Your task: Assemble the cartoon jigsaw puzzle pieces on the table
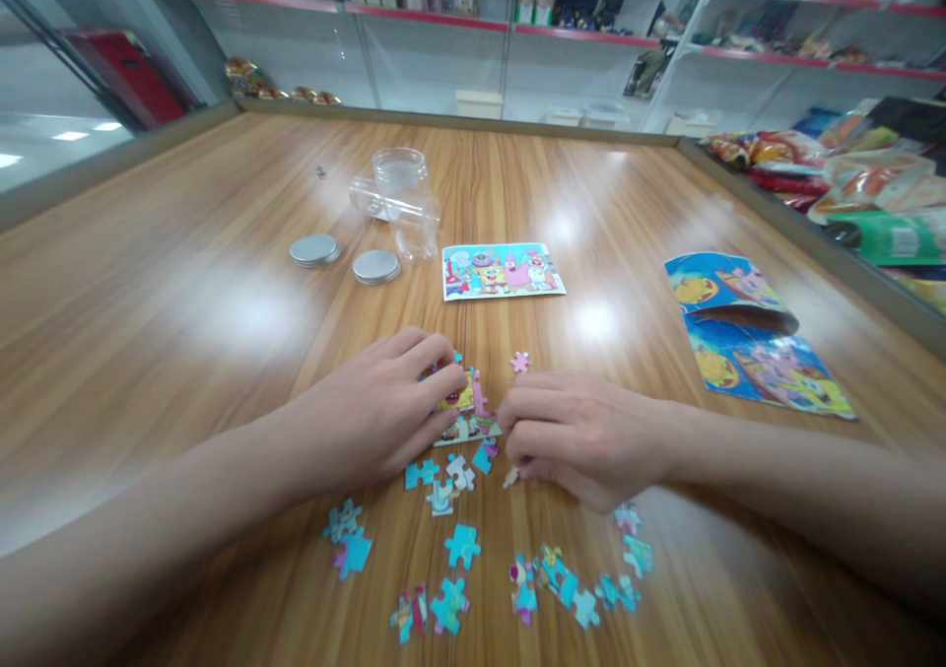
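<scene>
I found the joined pieces (464, 419) at mid-desk (184, 302), loose pieces (462, 546) between them and the near edge, the picture card (503, 271) behind, lids (375, 266) and jars (403, 199) behind-left of it, and packets (754, 337) toward the right edge.

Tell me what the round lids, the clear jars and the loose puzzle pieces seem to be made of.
Round lids: likely metal, silver-grey with a dull sheen.
Clear jars: see-through, glass or hard plastic. The table shows through them, and the look cannot settle which.
Puzzle pieces: probably printed cardboard, thin and flat with bright colour faces.
</scene>
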Demonstrator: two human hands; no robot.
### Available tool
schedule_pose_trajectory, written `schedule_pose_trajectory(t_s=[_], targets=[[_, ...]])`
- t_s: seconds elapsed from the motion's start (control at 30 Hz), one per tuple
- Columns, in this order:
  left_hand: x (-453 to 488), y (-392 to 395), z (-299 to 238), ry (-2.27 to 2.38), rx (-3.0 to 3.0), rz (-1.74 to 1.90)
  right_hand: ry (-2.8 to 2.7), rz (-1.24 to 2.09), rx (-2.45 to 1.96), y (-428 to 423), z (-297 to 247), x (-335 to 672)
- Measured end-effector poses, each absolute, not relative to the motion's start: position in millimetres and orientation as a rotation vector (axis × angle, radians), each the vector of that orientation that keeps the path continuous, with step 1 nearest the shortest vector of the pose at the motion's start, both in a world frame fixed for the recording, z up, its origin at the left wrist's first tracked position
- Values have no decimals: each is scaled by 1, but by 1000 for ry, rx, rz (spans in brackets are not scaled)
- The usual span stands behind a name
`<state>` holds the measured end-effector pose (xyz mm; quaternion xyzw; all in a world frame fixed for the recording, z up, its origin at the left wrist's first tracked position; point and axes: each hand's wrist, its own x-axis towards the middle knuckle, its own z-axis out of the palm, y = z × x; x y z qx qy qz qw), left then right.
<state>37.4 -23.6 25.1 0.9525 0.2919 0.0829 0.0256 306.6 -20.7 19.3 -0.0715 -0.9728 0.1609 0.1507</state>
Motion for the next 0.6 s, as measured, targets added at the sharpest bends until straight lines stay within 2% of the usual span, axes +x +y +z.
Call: schedule_pose_trajectory(t_s=[0.1,0.37,0.6], targets=[[38,-23,26,905,2947,253,-2609,591,-164,-20,14,304],[40,-29,28,816,2914,273,-2232,795,-755,-8,5,306],[39,-31,34,722,2878,266,-2292,736,-710,-5,5,306]])
